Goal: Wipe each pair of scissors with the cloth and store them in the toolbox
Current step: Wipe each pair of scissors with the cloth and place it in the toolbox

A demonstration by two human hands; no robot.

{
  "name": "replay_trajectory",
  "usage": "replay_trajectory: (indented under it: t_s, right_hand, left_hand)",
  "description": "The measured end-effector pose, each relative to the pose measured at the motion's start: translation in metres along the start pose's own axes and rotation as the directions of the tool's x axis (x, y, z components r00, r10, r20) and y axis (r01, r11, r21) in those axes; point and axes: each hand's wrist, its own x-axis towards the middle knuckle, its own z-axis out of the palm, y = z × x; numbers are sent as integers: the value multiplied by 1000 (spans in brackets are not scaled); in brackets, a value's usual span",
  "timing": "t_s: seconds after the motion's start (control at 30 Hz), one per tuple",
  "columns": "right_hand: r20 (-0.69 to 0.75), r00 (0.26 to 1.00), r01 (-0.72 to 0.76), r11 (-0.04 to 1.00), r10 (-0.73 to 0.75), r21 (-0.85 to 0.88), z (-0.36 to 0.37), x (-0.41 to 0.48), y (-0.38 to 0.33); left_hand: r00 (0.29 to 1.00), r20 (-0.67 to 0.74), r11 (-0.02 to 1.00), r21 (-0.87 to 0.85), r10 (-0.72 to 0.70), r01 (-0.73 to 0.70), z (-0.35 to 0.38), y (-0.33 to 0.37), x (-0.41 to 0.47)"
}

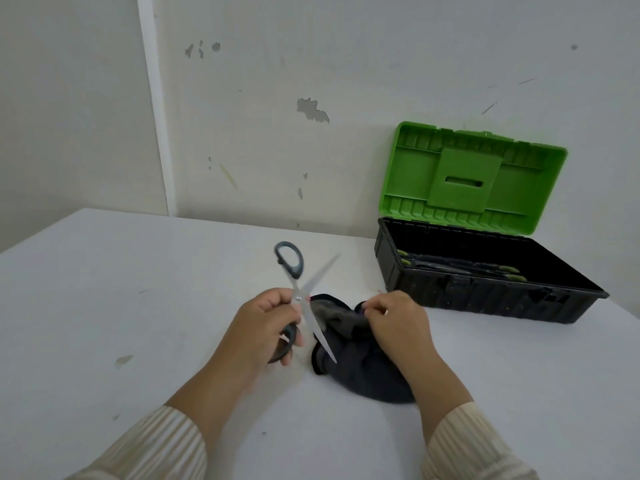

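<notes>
The left hand's fingers are clenched round the lower handle loop of the scissors, whose blades are spread wide in an X, one tip over the cloth. The right hand's fingers pinch a raised fold of that dark cloth, which lies bunched on the white worktop just in front of the toolbox. The toolbox stands open against the wall, green lid upright, with other scissors inside
</notes>
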Motion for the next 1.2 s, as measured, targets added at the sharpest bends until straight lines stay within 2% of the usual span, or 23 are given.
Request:
replay_trajectory:
  t_s: [0.07,0.17,0.23,0.3,0.37,0.5,0.63,0.67,0.73,0.8,0.9,1.03,1.2]
  right_hand:
    - [79,995,52,999,-52,4,3,-3,-8]
    - [134,983,102,981,-125,166,3,-16,-33]
    - [192,968,80,928,-160,364,5,-30,-54]
    - [268,945,11,835,-189,550,9,-42,-74]
    - [327,927,-65,785,-181,616,17,-49,-86]
    - [396,915,-210,742,-80,636,17,-47,-82]
    - [442,897,-288,743,-12,604,-3,-36,-66]
    - [443,896,-301,740,4,602,-7,-34,-63]
    - [412,910,-321,713,50,623,-12,-29,-59]
    - [352,931,-320,690,100,649,-15,-25,-55]
    - [299,946,-302,688,128,660,-14,-22,-50]
    - [297,948,-289,694,112,660,-11,-22,-48]
    - [330,939,-296,720,99,628,-3,-24,-47]
  left_hand:
    - [992,-125,974,-224,-14,-14,-4,4,3]
    - [972,-210,831,-555,-108,-27,-11,7,9]
    - [962,-215,750,-661,-170,-15,-12,7,13]
    - [958,-207,723,-691,-199,1,-8,6,12]
    - [969,-166,723,-691,-183,18,2,4,8]
    - [982,-96,780,-622,-162,68,10,2,5]
    - [970,-183,706,-708,-159,-18,-17,11,17]
    - [963,-214,738,-674,-164,-24,-24,11,19]
    - [966,-206,863,-505,-158,33,-32,9,19]
    - [982,-121,942,-323,-142,96,-26,7,15]
    - [990,23,979,-146,-140,142,-10,5,5]
    - [980,121,971,-160,-157,176,1,2,-2]
    - [988,66,980,-131,-140,147,4,1,-3]
